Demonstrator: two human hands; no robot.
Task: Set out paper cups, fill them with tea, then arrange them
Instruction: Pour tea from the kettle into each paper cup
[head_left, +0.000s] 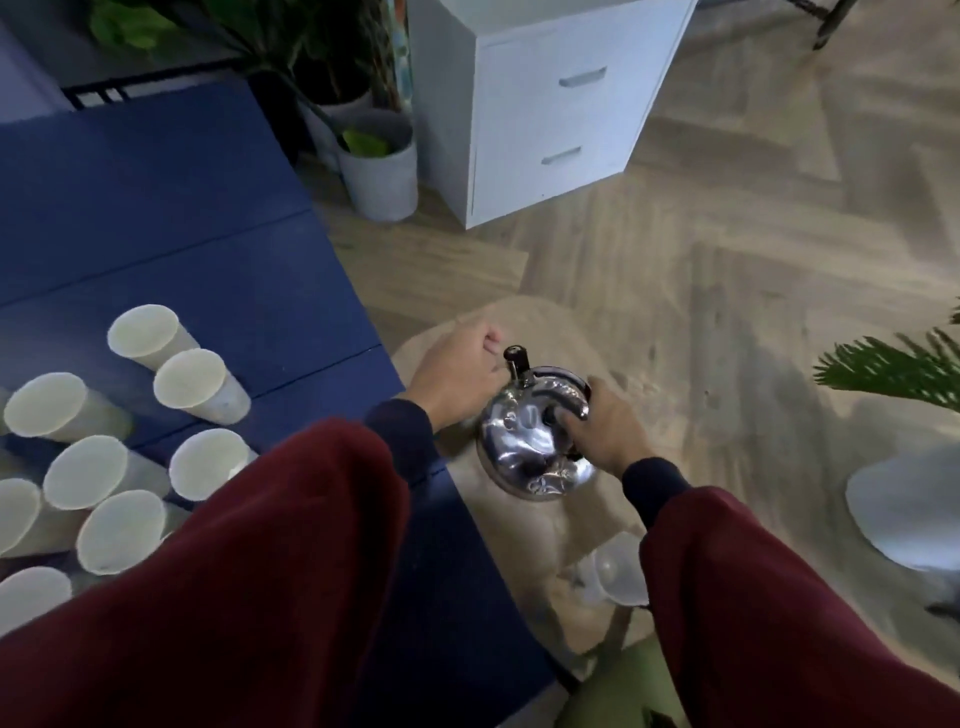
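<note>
Right hand (608, 431) is closing around the curved handle of the steel kettle (535, 441), fingers hooked under and over the grip; the hold looks firm. Left hand (457, 374) is sitting loosely curled at the kettle's far-left side, fingertips at the dark-capped spout (517, 358); I cannot tell whether it is pinching the cap or only steadying the body. The kettle is standing upright on a low round wooden side table (613, 519), just beside the edge of the blue table (208, 260), not yet over any cup.

Judgement: the step in hand is readying the kettle for pouring. To do it well, the spout cap should be cleared first, the lift kept level from the handle, the left hand kept off the metal if it is hot, and the tilt begun only once the spout is over a cup mouth.

Paper cups (192, 384) are standing upright in a loose cluster on the blue table, several touching. Those whose insides are visible are showing pale, dry-looking interiors with no tea; filling seems not yet started. The kettle's contents are hidden. A clear plastic container (618, 571) is lying near the side table's near edge, partly behind the right sleeve; its contents are unclear.
</note>
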